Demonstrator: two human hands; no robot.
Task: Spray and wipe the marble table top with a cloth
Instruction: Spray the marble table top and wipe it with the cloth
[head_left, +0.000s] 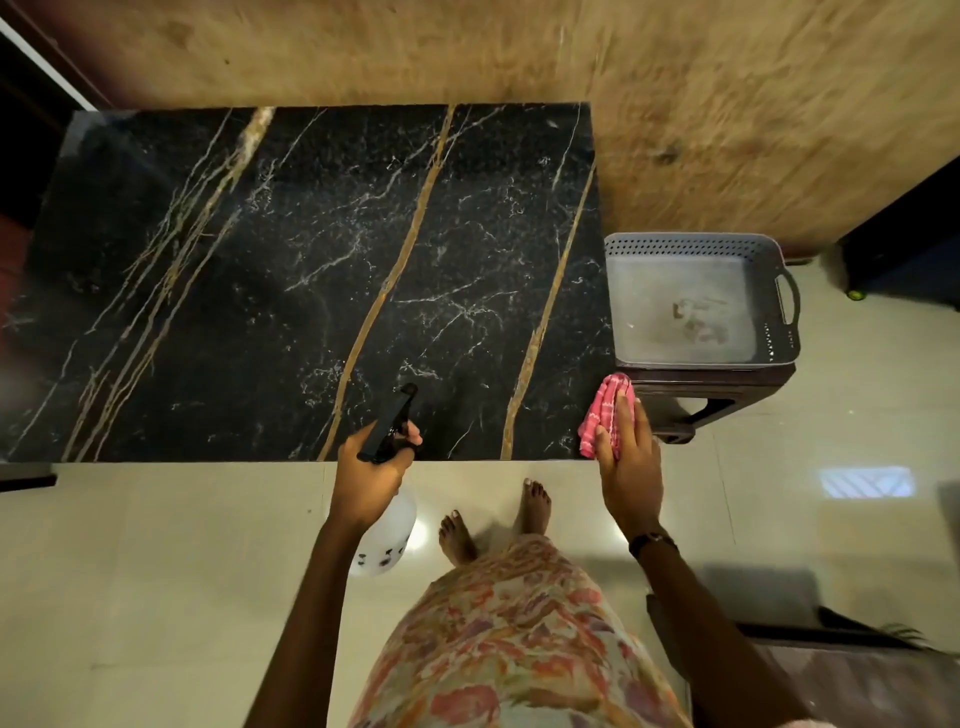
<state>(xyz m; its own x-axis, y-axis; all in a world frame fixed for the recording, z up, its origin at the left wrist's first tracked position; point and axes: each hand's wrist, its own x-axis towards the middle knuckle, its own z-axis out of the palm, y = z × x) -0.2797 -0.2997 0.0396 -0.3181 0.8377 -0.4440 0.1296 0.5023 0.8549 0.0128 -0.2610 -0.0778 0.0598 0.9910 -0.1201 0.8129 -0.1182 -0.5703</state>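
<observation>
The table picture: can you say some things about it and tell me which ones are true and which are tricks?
1. The left hand holds the spray bottle. True.
2. The pink cloth lies in the grey basket. False: the right hand holds it.
3. The marble table top is black with gold veins. True.
4. The basket sits on the table top. False: it rests on a dark stool beside it.
</observation>
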